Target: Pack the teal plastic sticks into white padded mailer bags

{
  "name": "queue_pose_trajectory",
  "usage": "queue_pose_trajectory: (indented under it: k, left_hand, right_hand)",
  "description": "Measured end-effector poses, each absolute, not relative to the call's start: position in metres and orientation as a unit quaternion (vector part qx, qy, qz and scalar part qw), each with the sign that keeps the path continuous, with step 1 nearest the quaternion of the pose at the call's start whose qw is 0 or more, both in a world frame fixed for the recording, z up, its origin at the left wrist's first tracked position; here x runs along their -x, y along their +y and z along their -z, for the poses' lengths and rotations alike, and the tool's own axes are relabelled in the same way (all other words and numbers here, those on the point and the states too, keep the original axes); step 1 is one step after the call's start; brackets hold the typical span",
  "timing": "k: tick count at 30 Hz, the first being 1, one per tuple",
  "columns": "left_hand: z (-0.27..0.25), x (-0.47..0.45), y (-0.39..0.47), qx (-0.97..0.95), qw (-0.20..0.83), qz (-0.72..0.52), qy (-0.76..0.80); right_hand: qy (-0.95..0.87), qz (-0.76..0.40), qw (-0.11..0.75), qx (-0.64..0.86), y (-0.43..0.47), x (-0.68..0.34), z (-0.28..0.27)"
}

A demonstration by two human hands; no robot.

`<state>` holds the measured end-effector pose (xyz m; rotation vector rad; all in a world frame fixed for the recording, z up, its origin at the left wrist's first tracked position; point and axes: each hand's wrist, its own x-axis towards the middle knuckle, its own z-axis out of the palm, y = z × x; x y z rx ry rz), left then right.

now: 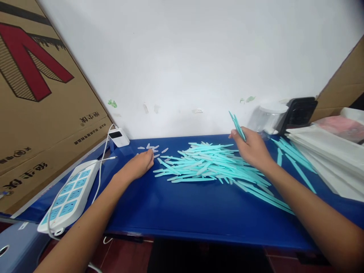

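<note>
A heap of slim turquoise sticks [207, 163], which look like eyebrow razors with pale covers on some ends, lies in the middle of the blue table. Above its right side, my right hand [251, 148] is closed around a few turquoise razors [237, 127], their tips pointing up and left. My left hand [142, 165] rests left of the heap, its fingers pinched together. Around those fingertips small translucent caps [164, 150] are scattered on the table. Whatever the left fingers hold, if anything, is hidden.
A white power strip [71, 193] with a cable lies at left, below a cardboard box [42, 113]. A white device [119, 137] leans near the wall. At right are more turquoise razors [295, 159], a clear jar [269, 117], a black stand [300, 112] and white bags [330, 159].
</note>
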<state>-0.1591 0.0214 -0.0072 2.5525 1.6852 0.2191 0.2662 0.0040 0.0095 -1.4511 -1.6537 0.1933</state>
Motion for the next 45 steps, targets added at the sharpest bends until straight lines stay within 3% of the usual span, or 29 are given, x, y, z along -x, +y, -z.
queue_pose_trajectory:
  k: [6, 14, 23, 26, 28, 33, 36, 40, 45]
  left_hand:
    - [-0.005, 0.141, 0.025, -0.837, 0.081, -0.117, 0.529]
    - [-0.006, 0.103, 0.03, -0.824, -0.019, -0.038, 0.565]
    - [-0.009, 0.104, 0.046, -0.85, 0.058, 0.023, 0.523]
    - [-0.013, 0.107, 0.048, -0.847, 0.079, -0.014, 0.525]
    - [-0.017, 0.113, 0.05, -0.829, 0.135, -0.098, 0.534]
    - [-0.025, 0.13, 0.052, -0.617, 0.543, -0.316, 0.473]
    - [-0.026, 0.138, 0.052, -0.51, 0.662, -0.393, 0.383]
    - [-0.018, 0.136, 0.052, -0.463, 0.63, -0.45, 0.431]
    - [-0.006, 0.115, 0.037, -0.678, 0.353, -0.354, 0.539]
  right_hand:
    - [-0.666, -0.077, 0.452, 0.588, 0.006, -0.268, -0.008]
    - [-0.668, -0.073, 0.455, 0.585, 0.007, -0.267, -0.006]
    - [-0.672, -0.072, 0.461, 0.575, 0.008, -0.267, -0.006]
    - [-0.668, -0.076, 0.461, 0.579, 0.007, -0.267, -0.007]
    - [-0.667, -0.074, 0.466, 0.577, 0.006, -0.267, -0.008]
    - [-0.665, -0.068, 0.469, 0.578, 0.005, -0.267, -0.011]
    - [-0.666, -0.073, 0.468, 0.576, 0.005, -0.266, -0.011]
    - [-0.668, -0.074, 0.456, 0.584, 0.005, -0.265, -0.009]
    - [-0.677, -0.066, 0.451, 0.578, 0.006, -0.267, -0.007]
